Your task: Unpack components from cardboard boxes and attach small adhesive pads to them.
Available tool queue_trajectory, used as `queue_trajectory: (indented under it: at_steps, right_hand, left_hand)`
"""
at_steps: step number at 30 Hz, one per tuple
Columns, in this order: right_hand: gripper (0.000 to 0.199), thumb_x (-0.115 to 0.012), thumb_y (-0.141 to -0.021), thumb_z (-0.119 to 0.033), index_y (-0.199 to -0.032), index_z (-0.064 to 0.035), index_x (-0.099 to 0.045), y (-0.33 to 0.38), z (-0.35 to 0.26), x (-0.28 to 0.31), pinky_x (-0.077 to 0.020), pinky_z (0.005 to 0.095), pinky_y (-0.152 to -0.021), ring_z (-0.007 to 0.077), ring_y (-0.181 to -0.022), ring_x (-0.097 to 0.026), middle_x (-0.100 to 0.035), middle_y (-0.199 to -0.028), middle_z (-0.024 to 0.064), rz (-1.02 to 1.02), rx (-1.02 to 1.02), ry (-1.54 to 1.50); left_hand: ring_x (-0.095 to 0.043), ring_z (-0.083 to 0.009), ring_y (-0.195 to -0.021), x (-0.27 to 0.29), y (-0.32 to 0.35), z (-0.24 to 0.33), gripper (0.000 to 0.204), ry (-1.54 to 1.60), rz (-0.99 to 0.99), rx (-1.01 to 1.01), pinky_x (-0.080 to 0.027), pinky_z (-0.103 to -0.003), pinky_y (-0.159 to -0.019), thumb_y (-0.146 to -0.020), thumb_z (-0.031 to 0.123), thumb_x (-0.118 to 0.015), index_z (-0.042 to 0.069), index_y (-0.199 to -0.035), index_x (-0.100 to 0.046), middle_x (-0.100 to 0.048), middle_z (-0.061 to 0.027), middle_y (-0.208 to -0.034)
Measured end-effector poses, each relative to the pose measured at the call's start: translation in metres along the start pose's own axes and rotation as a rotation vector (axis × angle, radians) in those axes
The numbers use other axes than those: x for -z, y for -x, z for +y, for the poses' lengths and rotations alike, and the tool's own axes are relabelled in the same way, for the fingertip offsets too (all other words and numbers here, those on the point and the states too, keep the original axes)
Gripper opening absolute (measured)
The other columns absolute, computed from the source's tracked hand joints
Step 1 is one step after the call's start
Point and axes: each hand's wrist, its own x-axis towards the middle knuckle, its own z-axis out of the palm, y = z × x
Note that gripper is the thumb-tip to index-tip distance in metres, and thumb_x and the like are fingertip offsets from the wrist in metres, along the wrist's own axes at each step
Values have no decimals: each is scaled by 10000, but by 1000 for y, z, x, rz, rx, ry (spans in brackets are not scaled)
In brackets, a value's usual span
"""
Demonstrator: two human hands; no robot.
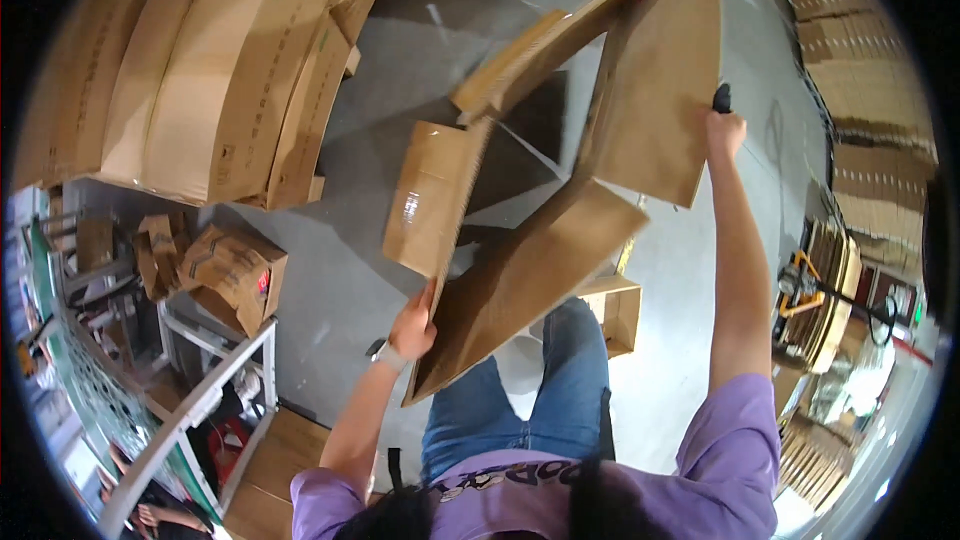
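Observation:
An opened-out cardboard box [655,70] is held up in front of me, its flaps spread and the grey floor showing through its middle. My left hand [411,326] grips the box's near left edge, fingers closed round the cardboard. My right hand [726,132] is closed at the far right flap's outer edge, and a small black object [722,98] sticks out of the fist. What kind of object it is I cannot make out. Whether this hand also pinches the flap is hidden.
Large cartons [215,70] are stacked at the far left. A crumpled open carton [235,275] sits by a white metal frame [190,420]. Beyond my knees a small open box [615,315] stands on the floor. Flat cardboard stacks [865,120] line the right side.

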Motion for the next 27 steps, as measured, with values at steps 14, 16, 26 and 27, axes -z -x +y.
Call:
queue_trajectory:
  at_steps: [14,16,26,27]
  right_hand:
    - [277,-710,-624,-64,-849,79,-632,46,124,280,-478,294,-597,160,-674,-584,-634,-804,91,435,-341,-817]
    - [359,-715,-645,-29,-969,68,-597,73,154,295,-487,274,-660,167,-758,-599,-624,-892,85,448,-368,-1000]
    - [214,-571,-682,74,-889,23,-557,103,409,290,-532,332,-555,202,-653,-601,-595,-804,100,348,-879,-1328]
    - [179,-552,-675,80,-843,19,-551,89,403,278,-512,322,-508,190,-607,-579,-577,-747,94,493,-961,-1372]
  left_hand:
    - [-435,-327,-1183,-48,29,140,698,-136,143,-262,-382,-385,-964,-635,8,-580,66,-1302,-383,-431,-180,-1305]
    - [-486,-315,-1127,-42,-1,130,655,-145,217,-283,-415,-385,-921,-624,-16,-559,93,-1260,-442,-489,-163,-1246]
    - [-619,-250,-677,37,-262,328,287,-531,270,-892,-486,-357,-586,-610,10,-567,106,-873,-628,-639,-64,-736]
    - [-614,-247,-665,32,-298,360,268,-605,233,-994,-480,-355,-574,-611,12,-570,104,-858,-618,-633,-61,-725]
